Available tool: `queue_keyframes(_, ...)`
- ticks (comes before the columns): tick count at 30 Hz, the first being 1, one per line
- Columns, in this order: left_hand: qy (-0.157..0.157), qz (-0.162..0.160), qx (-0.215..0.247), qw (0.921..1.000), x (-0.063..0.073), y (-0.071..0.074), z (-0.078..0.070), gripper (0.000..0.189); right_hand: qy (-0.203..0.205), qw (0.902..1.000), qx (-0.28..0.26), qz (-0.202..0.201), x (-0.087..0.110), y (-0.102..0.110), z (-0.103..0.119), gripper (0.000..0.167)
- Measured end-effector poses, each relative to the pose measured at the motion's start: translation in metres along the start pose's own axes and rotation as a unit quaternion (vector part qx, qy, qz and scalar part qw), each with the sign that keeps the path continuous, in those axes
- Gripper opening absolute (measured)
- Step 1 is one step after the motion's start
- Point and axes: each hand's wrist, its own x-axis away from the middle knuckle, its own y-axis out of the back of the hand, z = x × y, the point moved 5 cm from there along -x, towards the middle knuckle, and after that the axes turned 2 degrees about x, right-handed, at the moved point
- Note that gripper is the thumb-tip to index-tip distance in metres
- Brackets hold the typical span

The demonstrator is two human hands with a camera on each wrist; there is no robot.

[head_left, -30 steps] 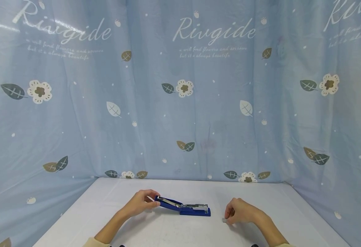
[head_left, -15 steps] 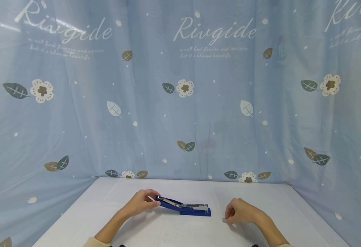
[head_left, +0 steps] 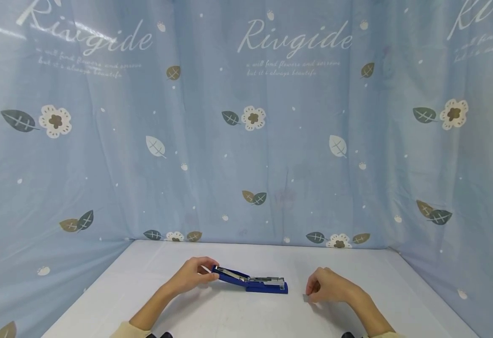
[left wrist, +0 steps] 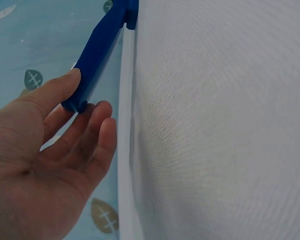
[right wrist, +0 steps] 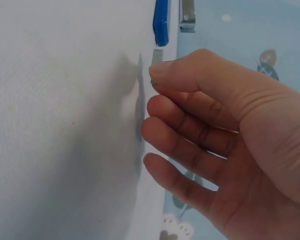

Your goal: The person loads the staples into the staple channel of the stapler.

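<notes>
A blue stapler [head_left: 266,288] lies on the white table with its top cover swung far back to the left, its metal magazine exposed. My left hand [head_left: 193,275] pinches the free end of that cover between thumb and fingers. In the left wrist view the thumb lies along the blue cover [left wrist: 97,55]. To the right of the stapler, my right hand [head_left: 330,285] pinches a small grey strip of staples [right wrist: 157,56] between thumb and index finger. The strip points toward the stapler's front end and stays apart from it. The other right fingers are loosely bent.
The white table [head_left: 246,319] carries the stapler near its middle. A blue patterned curtain [head_left: 246,164] hangs behind the table and along both sides.
The staple strip has tilted and lifted slightly in my right hand. My left hand keeps its hold on the stapler cover. The head view has shifted a little.
</notes>
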Motion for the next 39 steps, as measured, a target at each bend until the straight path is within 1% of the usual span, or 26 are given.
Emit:
queue_keyframes(6, 0.001, 0.000, -0.006, 1.0000, -0.001, 0.000, 0.002, 0.035, 0.009, 1.0000, -0.003, 0.000, 0.000, 0.001, 0.004, 0.006)
queue_keyframes(12, 0.003, -0.001, -0.012, 0.9999, -0.002, 0.001, 0.003, 0.035, 0.005, 1.0000, 0.001, -0.008, 0.000, 0.005, 0.005, 0.004)
queue_keyframes(23, -0.004, 0.002, -0.015, 0.9999, -0.001, 0.000, 0.002, 0.035, 0.009, 0.9998, 0.000, -0.020, -0.002, 0.007, 0.005, 0.006)
queue_keyframes(26, -0.008, 0.003, -0.022, 0.9997, 0.000, 0.000, 0.002, 0.035, 0.012, 0.9997, -0.002, -0.023, -0.004, 0.007, 0.007, 0.005)
queue_keyframes(34, -0.002, 0.005, -0.018, 0.9998, -0.001, 0.000, 0.004, 0.035, 0.037, 0.9987, 0.006, -0.036, -0.014, 0.009, 0.017, 0.005)
queue_keyframes(39, -0.004, -0.001, -0.026, 0.9997, 0.000, -0.002, -0.001, 0.033, 0.043, 0.9982, 0.004, -0.042, -0.020, 0.010, 0.024, 0.004)
